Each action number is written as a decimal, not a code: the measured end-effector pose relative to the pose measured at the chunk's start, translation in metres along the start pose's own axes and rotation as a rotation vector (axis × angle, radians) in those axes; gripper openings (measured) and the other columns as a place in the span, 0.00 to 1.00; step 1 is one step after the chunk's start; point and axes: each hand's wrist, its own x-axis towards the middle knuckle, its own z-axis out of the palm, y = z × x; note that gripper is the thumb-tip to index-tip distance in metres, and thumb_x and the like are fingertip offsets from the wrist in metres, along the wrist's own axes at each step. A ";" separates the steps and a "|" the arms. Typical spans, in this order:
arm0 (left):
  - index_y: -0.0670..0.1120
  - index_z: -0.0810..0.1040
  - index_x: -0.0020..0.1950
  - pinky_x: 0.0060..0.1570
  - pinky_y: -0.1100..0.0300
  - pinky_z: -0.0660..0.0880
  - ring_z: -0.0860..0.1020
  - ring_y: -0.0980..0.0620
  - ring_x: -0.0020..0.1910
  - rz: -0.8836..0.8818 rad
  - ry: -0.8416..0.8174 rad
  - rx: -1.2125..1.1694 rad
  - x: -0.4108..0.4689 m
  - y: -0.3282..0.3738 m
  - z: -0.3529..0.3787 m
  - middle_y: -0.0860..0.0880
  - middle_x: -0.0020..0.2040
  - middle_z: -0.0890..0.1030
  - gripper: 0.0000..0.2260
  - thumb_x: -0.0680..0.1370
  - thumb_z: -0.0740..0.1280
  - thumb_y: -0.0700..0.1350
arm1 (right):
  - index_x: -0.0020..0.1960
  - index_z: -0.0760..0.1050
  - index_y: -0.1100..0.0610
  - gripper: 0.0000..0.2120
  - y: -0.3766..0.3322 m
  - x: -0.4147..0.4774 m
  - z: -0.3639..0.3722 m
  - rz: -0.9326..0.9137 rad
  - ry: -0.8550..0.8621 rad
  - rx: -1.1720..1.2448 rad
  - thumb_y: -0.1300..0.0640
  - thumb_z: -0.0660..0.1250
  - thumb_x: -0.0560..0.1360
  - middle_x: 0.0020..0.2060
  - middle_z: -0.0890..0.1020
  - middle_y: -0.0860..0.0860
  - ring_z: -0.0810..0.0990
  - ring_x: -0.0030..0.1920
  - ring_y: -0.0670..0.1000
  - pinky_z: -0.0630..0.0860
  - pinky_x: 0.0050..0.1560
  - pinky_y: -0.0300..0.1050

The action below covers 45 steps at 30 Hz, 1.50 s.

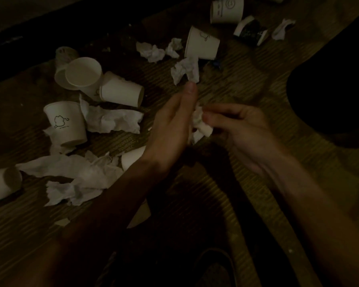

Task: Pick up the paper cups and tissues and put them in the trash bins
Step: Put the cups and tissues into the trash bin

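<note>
The scene is dim. My right hand (238, 131) pinches a crumpled white tissue (201, 124) near the middle of the wooden floor. My left hand (172, 125) is flat with straight fingers, touching the tissue's left side. Another crumpled tissue (186, 70) lies just beyond my left fingertip. Several white paper cups lie scattered: one upright with a drawing (65, 123), one on its side (120, 92), one near the top (202, 42). More tissues lie at the left (112, 120) and lower left (79, 179).
A large dark round shape (330, 96), possibly a bin, fills the right side. Further cups (226, 10) and a dark-printed cup (251, 31) lie at the top right, with a tissue (282, 29) beside them. A dark shoe (214, 268) shows at the bottom.
</note>
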 end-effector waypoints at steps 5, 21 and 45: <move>0.58 0.80 0.51 0.41 0.65 0.78 0.82 0.62 0.47 0.162 0.001 0.077 -0.013 0.009 -0.017 0.59 0.47 0.85 0.19 0.74 0.59 0.69 | 0.44 0.83 0.54 0.07 0.010 -0.001 0.036 -0.085 -0.063 -0.069 0.57 0.76 0.66 0.43 0.87 0.52 0.86 0.46 0.50 0.81 0.41 0.40; 0.41 0.77 0.35 0.27 0.65 0.67 0.74 0.56 0.27 0.024 0.187 0.680 -0.022 -0.036 -0.109 0.49 0.29 0.77 0.26 0.79 0.57 0.61 | 0.46 0.75 0.46 0.09 0.069 0.008 0.058 -0.132 0.106 -0.633 0.52 0.75 0.71 0.40 0.79 0.42 0.77 0.39 0.35 0.71 0.34 0.26; 0.54 0.70 0.62 0.40 0.62 0.74 0.78 0.59 0.48 0.252 0.089 0.296 0.023 0.104 0.038 0.57 0.52 0.77 0.18 0.77 0.65 0.61 | 0.52 0.78 0.49 0.07 -0.083 -0.046 -0.023 -0.569 0.403 -0.456 0.53 0.72 0.74 0.34 0.84 0.43 0.82 0.33 0.40 0.75 0.33 0.30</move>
